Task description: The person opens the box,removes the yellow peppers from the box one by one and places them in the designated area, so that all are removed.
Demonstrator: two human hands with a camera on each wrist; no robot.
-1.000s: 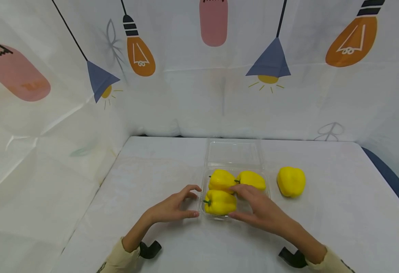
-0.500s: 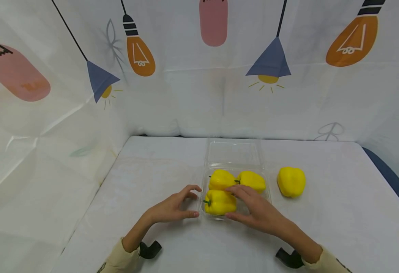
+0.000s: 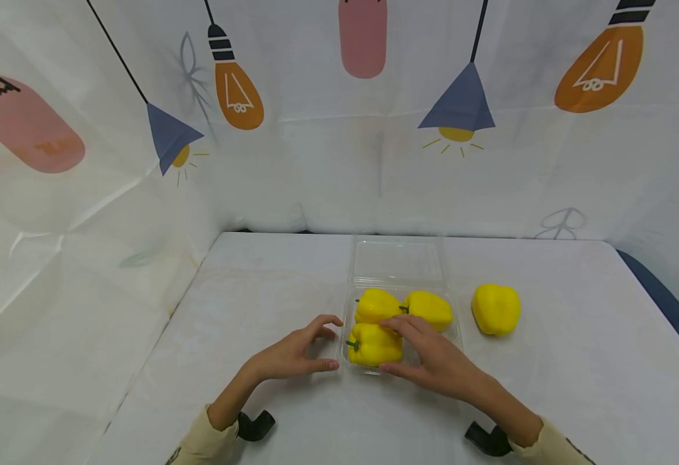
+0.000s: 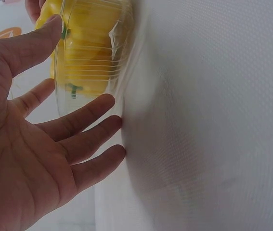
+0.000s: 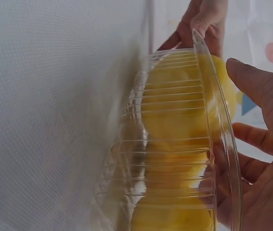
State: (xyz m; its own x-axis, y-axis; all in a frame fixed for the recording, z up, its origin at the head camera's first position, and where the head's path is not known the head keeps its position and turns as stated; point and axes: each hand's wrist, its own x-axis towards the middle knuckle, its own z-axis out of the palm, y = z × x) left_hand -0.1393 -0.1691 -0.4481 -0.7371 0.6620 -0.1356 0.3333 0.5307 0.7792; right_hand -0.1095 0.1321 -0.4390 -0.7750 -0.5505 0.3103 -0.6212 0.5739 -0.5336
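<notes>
A clear plastic clamshell box (image 3: 457, 332) stands on the white table with three yellow bell peppers in it. One lies at the front left (image 3: 373, 349), one behind it (image 3: 376, 305) and one at the back right (image 3: 430, 307). My left hand (image 3: 295, 354) is beside the box's left wall, fingers spread; in the left wrist view its thumb tip overlaps the rim. My right hand (image 3: 440, 361) reaches over the box's front right, with index finger above and thumb in front of the front pepper's right end. Its other fingers are partly hidden behind the clear wall in the right wrist view.
The box's lid (image 3: 398, 259) lies folded back towards the table's far edge. Another yellow bell pepper (image 3: 495, 310) sits on the table (image 3: 583, 336) to the right of the box. A printed white curtain (image 3: 327, 161) hangs behind and at the sides.
My right hand has slid slightly left over the front pepper. The left hand, the box and the peppers have stayed in place.
</notes>
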